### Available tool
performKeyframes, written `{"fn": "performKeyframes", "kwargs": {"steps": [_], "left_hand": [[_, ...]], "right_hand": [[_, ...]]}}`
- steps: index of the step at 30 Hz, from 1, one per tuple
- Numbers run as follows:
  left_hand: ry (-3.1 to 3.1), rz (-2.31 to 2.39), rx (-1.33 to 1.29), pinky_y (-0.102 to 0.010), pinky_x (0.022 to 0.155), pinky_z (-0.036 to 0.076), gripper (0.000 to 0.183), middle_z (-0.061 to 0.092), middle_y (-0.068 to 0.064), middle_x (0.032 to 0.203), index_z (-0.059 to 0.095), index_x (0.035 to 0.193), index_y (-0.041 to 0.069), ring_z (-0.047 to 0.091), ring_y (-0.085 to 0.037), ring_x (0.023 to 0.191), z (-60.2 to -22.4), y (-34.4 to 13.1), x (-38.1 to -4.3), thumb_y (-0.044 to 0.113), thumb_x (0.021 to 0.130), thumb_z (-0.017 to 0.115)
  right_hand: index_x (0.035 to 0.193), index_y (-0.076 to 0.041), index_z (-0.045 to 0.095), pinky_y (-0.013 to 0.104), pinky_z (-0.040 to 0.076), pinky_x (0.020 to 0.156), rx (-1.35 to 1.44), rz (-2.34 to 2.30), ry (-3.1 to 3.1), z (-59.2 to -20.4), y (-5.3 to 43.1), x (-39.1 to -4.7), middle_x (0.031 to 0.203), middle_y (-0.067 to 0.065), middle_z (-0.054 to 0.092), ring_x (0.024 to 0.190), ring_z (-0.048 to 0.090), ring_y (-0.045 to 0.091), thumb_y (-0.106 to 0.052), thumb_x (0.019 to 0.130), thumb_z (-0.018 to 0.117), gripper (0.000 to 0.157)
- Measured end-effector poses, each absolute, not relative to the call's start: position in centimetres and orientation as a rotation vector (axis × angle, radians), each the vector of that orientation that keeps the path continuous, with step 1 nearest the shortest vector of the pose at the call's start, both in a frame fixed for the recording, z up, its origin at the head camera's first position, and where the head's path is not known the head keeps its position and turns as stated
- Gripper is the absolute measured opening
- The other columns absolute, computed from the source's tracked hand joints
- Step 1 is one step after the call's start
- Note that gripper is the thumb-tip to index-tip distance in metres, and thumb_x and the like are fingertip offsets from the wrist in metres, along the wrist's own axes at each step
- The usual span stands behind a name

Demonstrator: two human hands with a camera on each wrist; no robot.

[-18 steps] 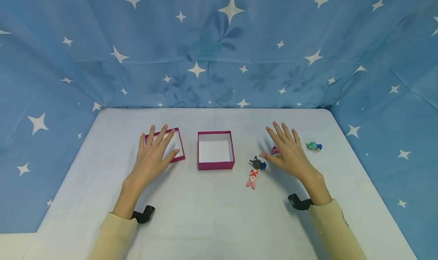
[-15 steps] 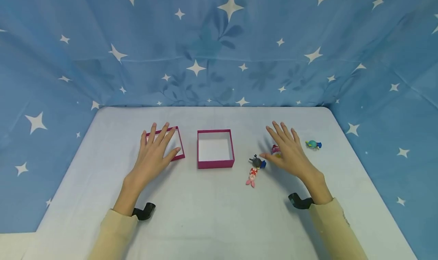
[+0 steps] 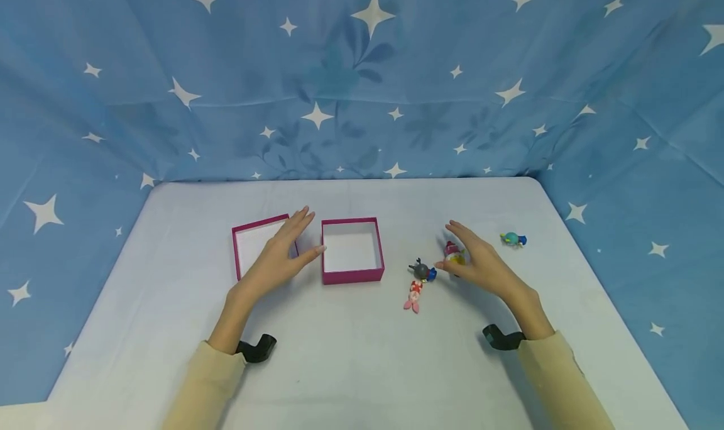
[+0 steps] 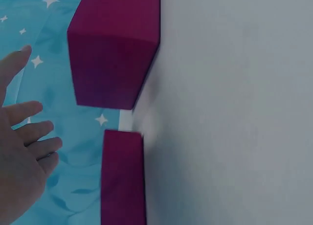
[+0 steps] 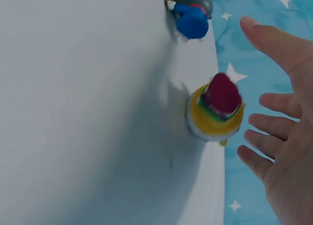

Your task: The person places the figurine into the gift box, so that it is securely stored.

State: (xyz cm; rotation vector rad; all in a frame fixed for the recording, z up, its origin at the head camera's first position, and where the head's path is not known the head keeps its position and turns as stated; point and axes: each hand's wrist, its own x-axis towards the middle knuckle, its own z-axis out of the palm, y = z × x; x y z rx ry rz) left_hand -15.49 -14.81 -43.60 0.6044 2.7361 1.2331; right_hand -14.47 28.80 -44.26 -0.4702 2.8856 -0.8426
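Note:
My left hand (image 3: 277,260) hovers over the right part of a shallow magenta-rimmed box lid (image 3: 235,254), holding nothing. Its fingertips reach toward a deeper square magenta box (image 3: 354,277) with a white inside. In the left wrist view, the hand stands apart from the box wall (image 4: 110,63). My right hand (image 3: 481,263) is above the table, thumb and fingers spread beside a small toy figure (image 3: 454,253) with a maroon top and yellow body. The right wrist view shows a gap between the fingers and that figure (image 5: 215,110). Nothing is in the right hand.
A grey-and-blue toy figure (image 3: 422,270) lies left of the right hand, near a pink toy figure (image 3: 414,297) with long ears. A teal toy figure (image 3: 513,239) lies farther right. A blue star-patterned curtain (image 3: 362,90) surrounds the white table (image 3: 351,367).
My left hand has moved right from over the lid toward the box and turned sideways. My right hand has turned too, its fingers drawn closer together, uncovering more of the maroon-topped figure.

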Motion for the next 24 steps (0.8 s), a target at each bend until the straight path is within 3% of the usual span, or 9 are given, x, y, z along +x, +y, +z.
{"fn": "performKeyframes", "kwargs": {"steps": [15, 24], "left_hand": [[2.622, 1.240, 0.635, -0.053, 0.126, 0.025, 0.090, 0.012, 0.000, 0.174, 0.023, 0.165, 0.017, 0.016, -0.022, 0.159, -45.7, -12.3, -16.1, 0.055, 0.096, 0.067], [2.610, 1.197, 0.628, -0.051, 0.127, 0.022, 0.098, 0.005, 0.000, 0.175, 0.014, 0.166, 0.012, 0.013, -0.022, 0.160, -45.7, -12.4, -15.7, 0.055, 0.095, 0.068]], "right_hand": [[0.159, 0.002, 0.032, 0.065, 0.031, 0.119, -0.426, -0.922, 2.808, -46.5, 30.9, -13.8, 0.163, 0.025, 0.034, 0.150, 0.032, 0.047, -0.036, 0.089, 0.082, 0.094], [0.156, 0.002, 0.038, 0.067, 0.033, 0.116, -0.392, -0.897, 2.799, -46.6, 31.1, -13.2, 0.158, 0.028, 0.041, 0.146, 0.036, 0.050, -0.034, 0.088, 0.083, 0.089]]}}
